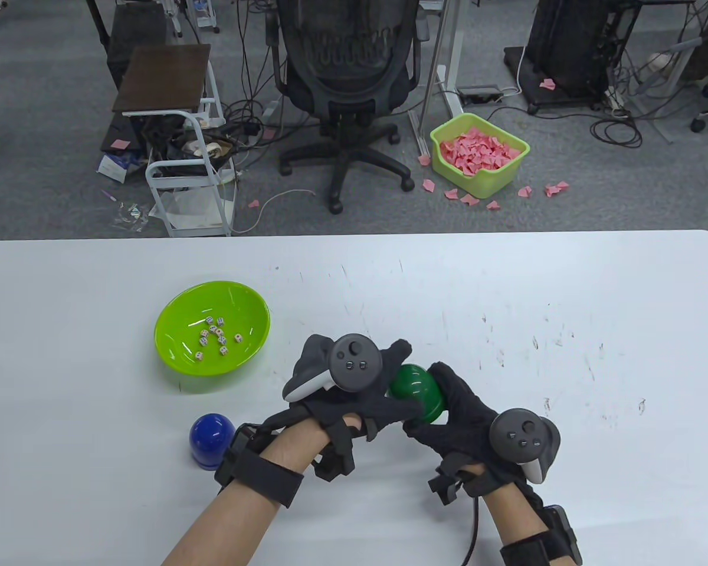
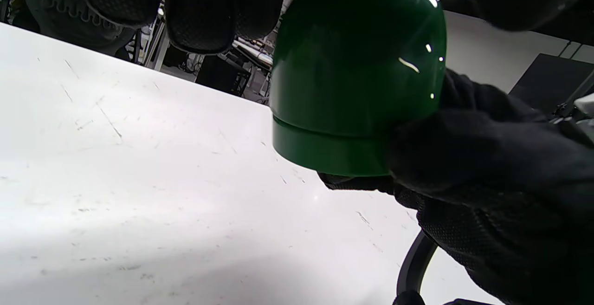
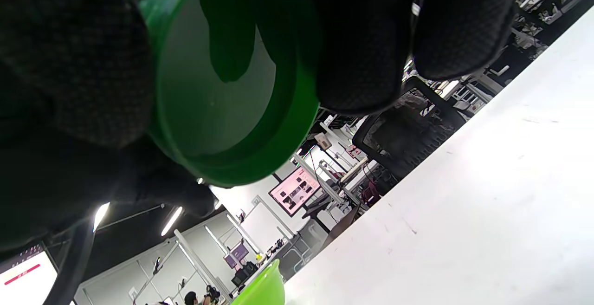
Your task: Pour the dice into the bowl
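We grip green cup (image 1: 418, 394) between both hands (image 1: 354, 383), dome up, off the counter; bowl (image 1: 212, 328) lies up-left, nearer left hand

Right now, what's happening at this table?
A person in sensor gloves has both hands on a dark green dice cup, lifted off the white table: the right hand grips it from the side, and the left hand has fingers at its dome. The right wrist view looks into its open mouth; no dice show inside. Dice already lie in the lime green bowl to the left. A blue cup stands dome-up by the left wrist.
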The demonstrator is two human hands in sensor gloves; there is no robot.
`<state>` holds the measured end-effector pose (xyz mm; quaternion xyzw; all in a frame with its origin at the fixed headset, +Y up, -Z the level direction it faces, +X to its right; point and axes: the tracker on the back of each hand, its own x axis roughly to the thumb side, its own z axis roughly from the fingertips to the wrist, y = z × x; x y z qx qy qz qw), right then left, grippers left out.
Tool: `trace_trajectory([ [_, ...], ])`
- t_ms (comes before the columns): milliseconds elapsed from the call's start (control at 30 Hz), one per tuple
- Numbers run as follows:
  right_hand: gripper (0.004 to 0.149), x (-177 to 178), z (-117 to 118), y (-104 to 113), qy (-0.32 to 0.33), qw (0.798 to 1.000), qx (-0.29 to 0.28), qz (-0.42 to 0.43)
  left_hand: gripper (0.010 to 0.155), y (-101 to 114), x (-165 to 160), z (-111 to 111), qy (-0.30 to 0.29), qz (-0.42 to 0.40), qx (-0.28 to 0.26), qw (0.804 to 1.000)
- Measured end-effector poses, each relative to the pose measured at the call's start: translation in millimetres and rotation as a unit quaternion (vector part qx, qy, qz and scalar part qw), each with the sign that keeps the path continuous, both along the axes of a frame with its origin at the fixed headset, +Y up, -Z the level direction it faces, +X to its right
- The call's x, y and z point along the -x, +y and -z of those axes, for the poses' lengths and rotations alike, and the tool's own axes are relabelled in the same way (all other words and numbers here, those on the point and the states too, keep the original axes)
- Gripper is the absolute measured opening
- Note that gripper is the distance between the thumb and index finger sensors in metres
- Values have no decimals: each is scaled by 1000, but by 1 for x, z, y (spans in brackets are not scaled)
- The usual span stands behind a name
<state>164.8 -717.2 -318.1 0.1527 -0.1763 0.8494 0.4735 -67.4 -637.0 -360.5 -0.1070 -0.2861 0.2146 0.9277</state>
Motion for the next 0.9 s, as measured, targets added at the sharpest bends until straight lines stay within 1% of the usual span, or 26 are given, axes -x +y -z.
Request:
trace_trajectory([
  [100,97,-3,1,-1,-1,1000,4,11,96,1,19,-2,12,-1,-8,1000],
  [200,97,-3,1,-1,-1,1000,6,15,95,-2,43,-7,28,1,-18,999],
  [400,97,-3,1,-1,-1,1000,10,21,94,-18,93,-23,60,-7,-48,997],
  [533,97,-3,2,-3,-2,999,21,29,94,-32,124,-35,83,-33,-69,994],
  [700,97,-2,3,-8,-2,999,37,35,93,-44,151,-44,109,-79,-79,988],
  [900,97,6,4,-12,4,999,46,24,93,-54,167,-43,119,-100,-83,984],
])
